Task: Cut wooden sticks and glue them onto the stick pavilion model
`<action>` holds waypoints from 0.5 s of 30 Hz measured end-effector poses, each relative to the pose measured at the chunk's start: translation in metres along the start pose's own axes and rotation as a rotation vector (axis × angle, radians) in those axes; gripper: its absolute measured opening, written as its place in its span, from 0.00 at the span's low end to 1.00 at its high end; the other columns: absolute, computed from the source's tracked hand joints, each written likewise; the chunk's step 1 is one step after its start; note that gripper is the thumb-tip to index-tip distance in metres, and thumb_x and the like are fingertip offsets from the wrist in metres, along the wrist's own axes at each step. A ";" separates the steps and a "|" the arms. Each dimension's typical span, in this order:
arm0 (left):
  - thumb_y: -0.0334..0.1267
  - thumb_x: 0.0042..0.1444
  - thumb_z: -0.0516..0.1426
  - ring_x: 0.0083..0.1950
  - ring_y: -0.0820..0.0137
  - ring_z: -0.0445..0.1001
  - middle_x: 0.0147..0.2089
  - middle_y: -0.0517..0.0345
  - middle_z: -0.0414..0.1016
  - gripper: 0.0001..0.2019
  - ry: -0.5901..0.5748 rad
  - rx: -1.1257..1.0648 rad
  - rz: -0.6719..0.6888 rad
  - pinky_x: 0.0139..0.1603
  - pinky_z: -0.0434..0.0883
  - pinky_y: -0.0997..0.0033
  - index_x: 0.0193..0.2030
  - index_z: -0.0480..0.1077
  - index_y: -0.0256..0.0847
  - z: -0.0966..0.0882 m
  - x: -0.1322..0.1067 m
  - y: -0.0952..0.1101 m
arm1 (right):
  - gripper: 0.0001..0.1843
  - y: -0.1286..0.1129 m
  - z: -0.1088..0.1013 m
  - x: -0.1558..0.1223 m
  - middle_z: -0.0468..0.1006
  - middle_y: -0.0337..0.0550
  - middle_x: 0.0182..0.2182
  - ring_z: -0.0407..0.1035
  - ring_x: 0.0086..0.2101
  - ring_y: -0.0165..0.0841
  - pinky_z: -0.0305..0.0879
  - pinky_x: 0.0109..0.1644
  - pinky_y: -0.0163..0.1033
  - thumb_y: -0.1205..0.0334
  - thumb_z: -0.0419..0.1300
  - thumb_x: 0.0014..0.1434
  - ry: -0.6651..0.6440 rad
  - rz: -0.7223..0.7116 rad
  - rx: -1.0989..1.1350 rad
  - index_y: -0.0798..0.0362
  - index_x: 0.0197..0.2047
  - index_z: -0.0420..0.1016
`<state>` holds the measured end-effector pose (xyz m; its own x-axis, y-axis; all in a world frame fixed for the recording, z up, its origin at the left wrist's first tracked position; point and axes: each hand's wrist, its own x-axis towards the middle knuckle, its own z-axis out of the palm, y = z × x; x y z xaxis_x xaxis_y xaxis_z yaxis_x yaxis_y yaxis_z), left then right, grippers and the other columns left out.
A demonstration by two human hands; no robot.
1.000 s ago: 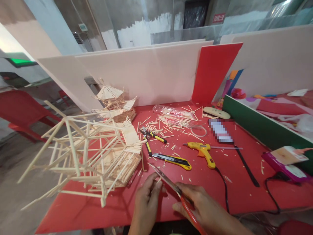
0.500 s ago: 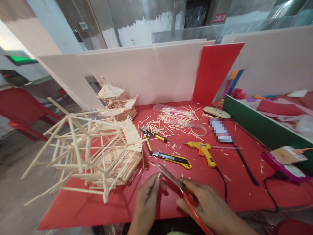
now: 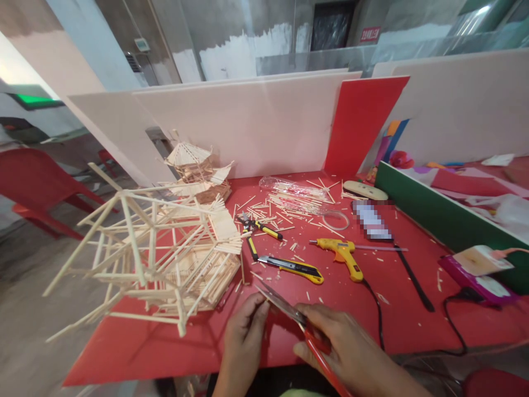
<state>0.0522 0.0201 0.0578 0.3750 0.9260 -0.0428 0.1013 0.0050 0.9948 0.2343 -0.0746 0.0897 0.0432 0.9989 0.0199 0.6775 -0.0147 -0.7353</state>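
Observation:
My right hand grips red-handled scissors low over the red table, blades pointing up-left. My left hand is pinched just left of the blade tips; whatever it holds is too small to make out. To the left stands a large open frame built of thin wooden sticks, reaching past the table's left edge. A smaller stick model sits behind it against the white partition.
On the table lie a yellow utility knife, yellow-handled pliers, a yellow glue gun with black cord, a tape ring, a bag of sticks, scattered stick offcuts and a phone. A green divider stands at right.
Both hands stayed near the front edge; the scissor blades closed toward my left fingertips. The view shifted slightly.

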 end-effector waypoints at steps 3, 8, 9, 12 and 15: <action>0.47 0.58 0.60 0.35 0.66 0.74 0.33 0.54 0.79 0.12 -0.006 0.004 0.013 0.38 0.70 0.73 0.38 0.80 0.41 0.000 0.000 0.001 | 0.11 0.000 0.000 -0.002 0.80 0.38 0.31 0.73 0.30 0.32 0.65 0.34 0.33 0.53 0.61 0.59 -0.046 0.025 0.057 0.48 0.43 0.76; 0.49 0.56 0.62 0.24 0.72 0.71 0.32 0.54 0.80 0.14 0.021 -0.094 -0.088 0.26 0.67 0.75 0.39 0.78 0.40 0.005 -0.001 0.003 | 0.12 0.007 0.004 0.000 0.79 0.36 0.28 0.73 0.27 0.32 0.64 0.32 0.32 0.50 0.59 0.62 -0.112 0.106 0.051 0.49 0.39 0.75; 0.49 0.55 0.62 0.21 0.74 0.69 0.32 0.54 0.81 0.14 0.037 -0.142 -0.129 0.23 0.66 0.75 0.39 0.77 0.40 0.006 -0.002 0.004 | 0.13 0.011 0.006 0.001 0.80 0.38 0.30 0.74 0.28 0.34 0.65 0.33 0.33 0.50 0.60 0.61 -0.094 0.123 -0.037 0.49 0.42 0.76; 0.51 0.52 0.65 0.25 0.68 0.77 0.33 0.51 0.82 0.16 0.078 -0.323 -0.238 0.25 0.70 0.72 0.37 0.73 0.39 0.008 -0.003 0.010 | 0.23 0.030 0.013 0.003 0.82 0.48 0.37 0.77 0.33 0.42 0.69 0.34 0.39 0.52 0.61 0.60 0.004 0.132 -0.410 0.50 0.56 0.73; 0.50 0.47 0.68 0.36 0.58 0.82 0.32 0.49 0.83 0.19 0.124 -0.507 -0.296 0.36 0.76 0.62 0.36 0.70 0.40 0.007 -0.003 0.018 | 0.24 0.051 0.021 0.004 0.82 0.50 0.43 0.78 0.38 0.44 0.73 0.36 0.42 0.61 0.58 0.59 0.111 0.012 -0.640 0.48 0.59 0.72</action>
<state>0.0598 0.0149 0.0752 0.2845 0.8948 -0.3441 -0.2789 0.4207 0.8633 0.2541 -0.0708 0.0380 0.1054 0.9884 0.1090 0.9787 -0.0837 -0.1873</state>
